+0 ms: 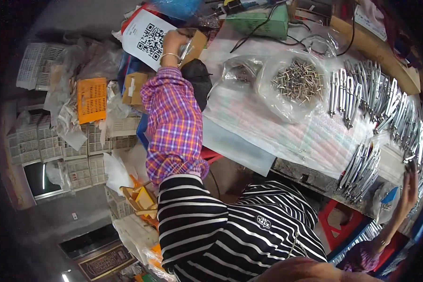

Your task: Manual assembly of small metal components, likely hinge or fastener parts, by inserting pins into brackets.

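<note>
At the far left of the table my left hand (173, 43) is bent over a small open cardboard box (196, 46). Its fingers curl down by a shiny silvery piece (186, 49), partly covered, and what they hold I cannot make out. Far out to the right, my right hand (408, 188) reaches along the table's edge, fingers stretched out, their tips by a dense row of long chromed metal parts (399, 113). A smaller bunch of the same parts (360, 171) lies nearer to me. Between my hands stands a clear plastic bag (272, 101) of small metal pins (298, 81).
A white sheet with a square code (148, 38) lies beside my left hand, a black mesh item (197, 80) near my left forearm. Behind the bag are a green box (263, 22) and a dark cable (249, 40). Plastic crates (75, 148) are stacked at left; a red stool (336, 223) stands below the table.
</note>
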`<state>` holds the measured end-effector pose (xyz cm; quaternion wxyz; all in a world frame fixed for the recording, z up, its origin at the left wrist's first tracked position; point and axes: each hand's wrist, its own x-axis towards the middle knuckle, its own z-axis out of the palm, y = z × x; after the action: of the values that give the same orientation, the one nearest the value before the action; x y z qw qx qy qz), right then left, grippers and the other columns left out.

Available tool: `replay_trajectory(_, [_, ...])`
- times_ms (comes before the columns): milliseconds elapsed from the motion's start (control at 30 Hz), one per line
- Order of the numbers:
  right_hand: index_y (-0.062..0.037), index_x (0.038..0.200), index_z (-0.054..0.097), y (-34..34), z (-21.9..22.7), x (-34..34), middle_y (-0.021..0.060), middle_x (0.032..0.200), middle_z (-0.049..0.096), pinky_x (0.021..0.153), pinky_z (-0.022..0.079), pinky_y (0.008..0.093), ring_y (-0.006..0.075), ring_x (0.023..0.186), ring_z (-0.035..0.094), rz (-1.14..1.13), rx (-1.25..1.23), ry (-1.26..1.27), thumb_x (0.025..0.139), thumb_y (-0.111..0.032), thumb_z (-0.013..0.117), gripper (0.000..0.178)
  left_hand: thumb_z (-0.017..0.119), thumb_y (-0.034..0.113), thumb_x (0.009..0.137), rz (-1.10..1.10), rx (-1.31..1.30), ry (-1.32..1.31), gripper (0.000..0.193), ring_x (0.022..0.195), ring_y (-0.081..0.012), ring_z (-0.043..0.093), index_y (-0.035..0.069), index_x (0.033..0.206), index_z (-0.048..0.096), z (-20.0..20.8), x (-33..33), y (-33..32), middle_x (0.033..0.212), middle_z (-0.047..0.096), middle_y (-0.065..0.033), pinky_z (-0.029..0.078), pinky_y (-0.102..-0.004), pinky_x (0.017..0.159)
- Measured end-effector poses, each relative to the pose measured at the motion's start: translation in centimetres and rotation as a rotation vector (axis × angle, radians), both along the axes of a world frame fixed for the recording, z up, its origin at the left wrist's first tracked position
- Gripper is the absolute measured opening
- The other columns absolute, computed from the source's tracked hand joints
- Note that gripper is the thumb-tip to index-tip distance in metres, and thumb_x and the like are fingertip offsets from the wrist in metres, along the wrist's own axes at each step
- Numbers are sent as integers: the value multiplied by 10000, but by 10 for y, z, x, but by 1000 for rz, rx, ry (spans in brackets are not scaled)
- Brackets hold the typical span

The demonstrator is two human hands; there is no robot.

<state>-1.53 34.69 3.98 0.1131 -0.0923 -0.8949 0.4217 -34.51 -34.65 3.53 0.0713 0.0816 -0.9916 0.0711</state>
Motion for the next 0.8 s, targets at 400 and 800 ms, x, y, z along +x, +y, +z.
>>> replay_trajectory(400, [35, 1018, 598, -176, -11, 43, 116, 849, 629, 657, 463, 224, 152, 772, 607, 180, -278, -226, 742, 95, 543, 288, 627, 205, 676, 49, 573, -173, 248, 404, -104, 350, 83, 526, 472, -25, -12, -37, 496, 410, 4, 239, -274, 404])
replay_trajectory(800, [11, 989, 603, -189, -35, 55, 146, 883, 621, 730, 459, 271, 247, 830, 619, 290, -59, -137, 738, 72, 568, 261, 480, 258, 766, 347, 385, -544, 284, 706, -223, 491, -2, 862, 545, -29, 9, -6, 864, 565, -96, 419, -393, 650])
